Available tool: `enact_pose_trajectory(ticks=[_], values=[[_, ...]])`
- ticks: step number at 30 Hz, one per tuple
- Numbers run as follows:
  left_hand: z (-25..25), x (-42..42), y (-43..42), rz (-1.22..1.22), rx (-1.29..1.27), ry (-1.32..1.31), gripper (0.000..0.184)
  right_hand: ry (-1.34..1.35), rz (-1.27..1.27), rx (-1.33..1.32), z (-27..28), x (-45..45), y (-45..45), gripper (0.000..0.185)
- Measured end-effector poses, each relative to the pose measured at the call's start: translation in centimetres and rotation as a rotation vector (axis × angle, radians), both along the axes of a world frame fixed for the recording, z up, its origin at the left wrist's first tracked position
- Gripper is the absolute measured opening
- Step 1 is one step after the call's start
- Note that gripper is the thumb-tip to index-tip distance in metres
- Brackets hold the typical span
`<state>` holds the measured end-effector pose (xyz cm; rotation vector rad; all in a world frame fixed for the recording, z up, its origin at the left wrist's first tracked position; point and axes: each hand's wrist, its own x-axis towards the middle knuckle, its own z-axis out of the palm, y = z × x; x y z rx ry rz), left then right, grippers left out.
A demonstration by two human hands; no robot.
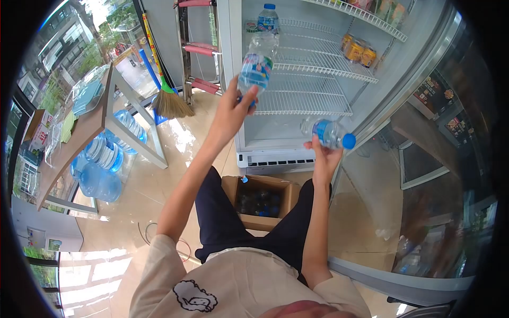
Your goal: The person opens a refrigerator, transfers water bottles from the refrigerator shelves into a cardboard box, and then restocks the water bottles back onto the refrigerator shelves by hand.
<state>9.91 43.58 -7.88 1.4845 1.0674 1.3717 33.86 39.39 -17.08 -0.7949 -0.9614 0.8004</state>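
Observation:
My left hand point(235, 103) is closed around the lower end of a clear water bottle point(257, 68) with a blue and green label. That bottle slants up and away from me at the left side of the open fridge point(231, 63). In my right hand point(324, 158) a second water bottle point(323, 129) lies nearly sideways, its blue cap pointing right. Another blue-capped bottle point(268, 20) stands on a fridge shelf behind the left one. Between my legs, an open cardboard box point(289, 199) holds several dark-looking bottles with some blue caps.
White wire shelves point(305, 90) fill the fridge, with orange cans point(359, 52) at the right. Its glass door point(424, 175) stands open on my right. At left are a table point(79, 138), large water jugs point(101, 183), a broom point(172, 103) and a ladder point(201, 47).

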Motion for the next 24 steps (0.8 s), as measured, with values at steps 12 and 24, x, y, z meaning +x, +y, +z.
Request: enact_pose_trajectory(ticks=[12, 24], values=[[5.1, -0.7, 5.8, -0.059, -0.105, 0.059, 0.046, -0.043, 0.109, 0.139, 9.8, -1.7, 10.7, 0.052], [9.0, 1.4, 8.5, 0.396, 0.688, 1.103, 0.029, -0.314, 0.196, 0.152, 12.8, -2.9, 17.8, 0.048]])
